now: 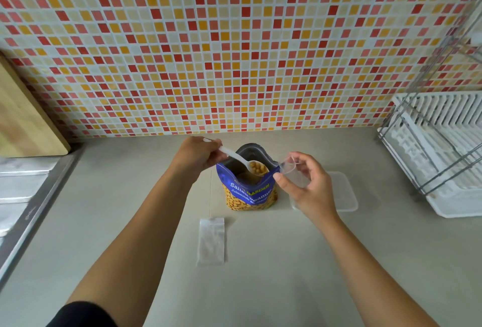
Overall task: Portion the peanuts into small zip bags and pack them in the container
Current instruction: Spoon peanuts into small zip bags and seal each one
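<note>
A blue bag of salted peanuts [247, 193] stands open in the middle of the counter. My left hand [198, 155] grips the handle of a white plastic spoon [236, 156]; its bowl, full of peanuts [257, 167], hovers over the bag's mouth. My right hand [309, 182] pinches a small clear zip bag [293, 172] held open just right of the spoon. A clear plastic container [344, 193] sits behind my right hand. A small stack of flat zip bags [211, 240] lies on the counter in front of the peanut bag.
A white dish rack [440, 154] with a wire frame stands at the right. A wooden cutting board [23, 120] leans on the tiled wall at the left, above a steel sink edge [28, 196].
</note>
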`<state>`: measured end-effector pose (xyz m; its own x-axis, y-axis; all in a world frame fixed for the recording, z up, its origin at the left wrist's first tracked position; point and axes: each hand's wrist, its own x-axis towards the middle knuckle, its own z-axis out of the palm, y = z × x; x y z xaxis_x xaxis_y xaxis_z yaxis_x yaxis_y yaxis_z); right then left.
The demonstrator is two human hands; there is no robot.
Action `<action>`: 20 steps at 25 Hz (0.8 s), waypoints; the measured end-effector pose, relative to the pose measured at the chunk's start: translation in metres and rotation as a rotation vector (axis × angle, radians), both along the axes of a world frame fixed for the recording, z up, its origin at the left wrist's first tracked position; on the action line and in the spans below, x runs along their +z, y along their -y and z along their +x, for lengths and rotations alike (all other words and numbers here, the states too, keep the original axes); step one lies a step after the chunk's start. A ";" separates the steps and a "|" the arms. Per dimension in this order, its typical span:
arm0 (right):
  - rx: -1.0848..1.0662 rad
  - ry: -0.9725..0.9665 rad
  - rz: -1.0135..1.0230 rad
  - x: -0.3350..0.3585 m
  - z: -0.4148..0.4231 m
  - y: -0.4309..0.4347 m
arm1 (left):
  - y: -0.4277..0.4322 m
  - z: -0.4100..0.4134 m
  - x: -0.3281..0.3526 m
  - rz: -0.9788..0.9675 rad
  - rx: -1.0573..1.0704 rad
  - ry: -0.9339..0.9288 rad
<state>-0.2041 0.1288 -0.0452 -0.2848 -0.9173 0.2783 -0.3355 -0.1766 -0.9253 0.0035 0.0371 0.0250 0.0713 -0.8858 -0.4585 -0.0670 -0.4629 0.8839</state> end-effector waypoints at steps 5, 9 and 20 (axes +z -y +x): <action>0.017 -0.225 -0.027 0.008 0.008 0.009 | 0.002 0.015 0.000 0.062 0.105 -0.057; 0.014 -0.379 -0.044 0.012 0.015 0.013 | 0.005 0.024 0.015 0.017 0.134 -0.095; -0.017 -0.179 0.014 0.023 0.037 0.018 | -0.012 -0.020 0.076 -0.480 -0.227 0.368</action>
